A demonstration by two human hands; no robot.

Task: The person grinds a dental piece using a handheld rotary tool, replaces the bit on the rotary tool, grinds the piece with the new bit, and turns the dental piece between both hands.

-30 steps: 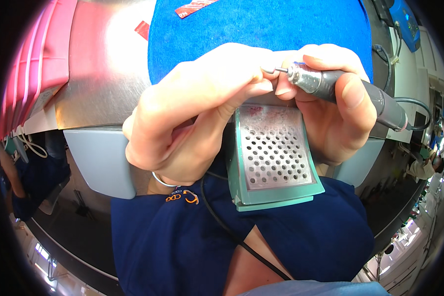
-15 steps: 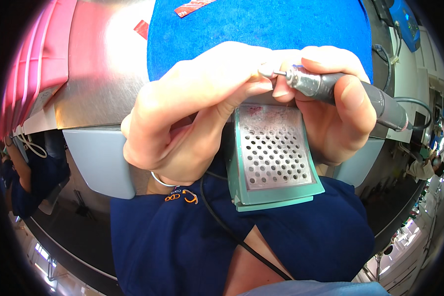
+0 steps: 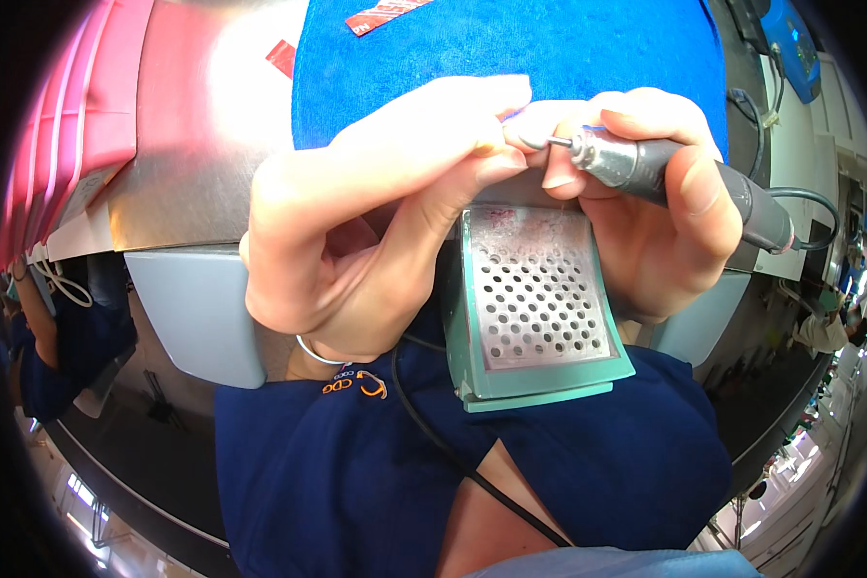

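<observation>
Shows a pen-shaped, dark-bodied handpiece [image 3: 653, 169], held aslant in the right grip [image 3: 645, 246]. Narrows, on the side facing the left grip [image 3: 385, 178], to a shiny silver collar [image 3: 607, 157], then a thin metal shaft [image 3: 562, 143]. Points leftward and slightly upward, toward the left grip's fingertips. Meets there, between both grips, a small rounded greyish piece [image 3: 530, 132], too partly hidden to tell whether separate or joined. Slopes down beyond the right grip to a tail with a dark, looping cord [image 3: 817, 198].
</observation>
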